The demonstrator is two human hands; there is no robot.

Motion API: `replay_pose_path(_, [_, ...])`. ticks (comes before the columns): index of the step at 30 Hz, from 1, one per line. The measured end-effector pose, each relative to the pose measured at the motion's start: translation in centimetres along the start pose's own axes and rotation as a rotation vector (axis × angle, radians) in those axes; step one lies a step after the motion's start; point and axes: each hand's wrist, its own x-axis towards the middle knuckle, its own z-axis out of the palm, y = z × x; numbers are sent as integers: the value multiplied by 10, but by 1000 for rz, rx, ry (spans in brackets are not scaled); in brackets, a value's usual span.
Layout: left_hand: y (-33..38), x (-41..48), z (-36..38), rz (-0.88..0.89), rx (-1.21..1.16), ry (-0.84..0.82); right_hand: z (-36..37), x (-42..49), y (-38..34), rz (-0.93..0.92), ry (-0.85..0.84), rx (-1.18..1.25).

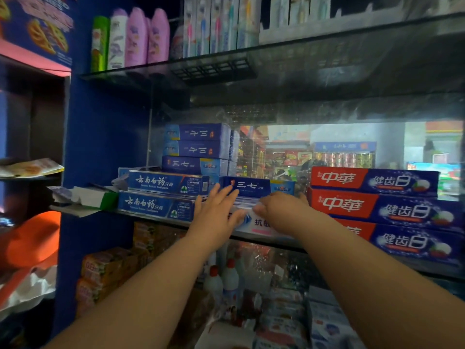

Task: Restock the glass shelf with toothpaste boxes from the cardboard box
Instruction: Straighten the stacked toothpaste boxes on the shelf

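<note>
Just beside the red boxes (377, 207), the left hand (216, 212) rests straight-fingered on a white toothpaste box (263, 226) while the right hand (279, 207) grips it.

Covered, cropped, blurred

White toothpaste box (259, 224) mostly under left hand (216, 210) and right hand (279, 207); its print reads only in part. Right fingers largely behind the hand's own back, grip unclear. Lowest red-and-blue box (407, 241) loses its left end behind the right forearm. Toothbrush packs (214, 26) cropped by the top edge. Packets at the bottom (284, 323) too blurred to read.
</note>
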Motion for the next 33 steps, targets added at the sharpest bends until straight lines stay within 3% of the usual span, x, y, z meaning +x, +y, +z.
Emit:
replay_pose_path(4, [5,15,3,32,54,-126,-15,25,2,-18,9,99])
replay_pose_path(8, [2,20,9,58,99,-84,-13,55,3,31,-65,244])
replay_pose_path(12, [-2,21,16,46,76,-42,-4,76,6,-26,-216,174])
replay_pose_path(16, [-5,21,23,16,7,36,-1,86,12,75,-290,274])
replay_pose_path(33, [-5,18,20,8,-99,24,3,98,19,73,-339,259])
